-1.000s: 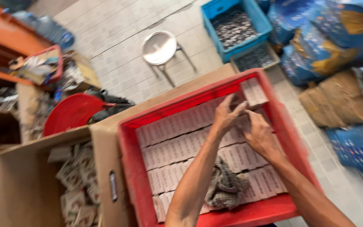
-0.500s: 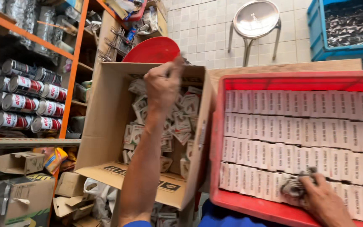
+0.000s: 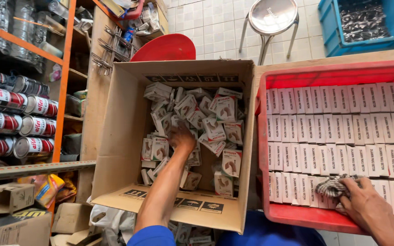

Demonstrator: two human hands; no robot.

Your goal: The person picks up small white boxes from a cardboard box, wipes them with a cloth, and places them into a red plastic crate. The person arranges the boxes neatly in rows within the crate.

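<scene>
**Reaching Into the Carton for Small Packets**

My left hand [image 3: 182,138] is sunk among the small white packets [image 3: 192,127] heaped loose in the open cardboard carton [image 3: 119,132]; its fingers are buried, so I cannot tell how far they are closed or what they grip. At three o'clock, my right hand [image 3: 372,210] rests curled on a checked rag [image 3: 333,186] atop the neat rows of white boxes [image 3: 343,136] in the red crate [image 3: 292,214]. The packets look light, thin-walled and easily crushed; I judge each is best pinched across its flat faces.
</scene>
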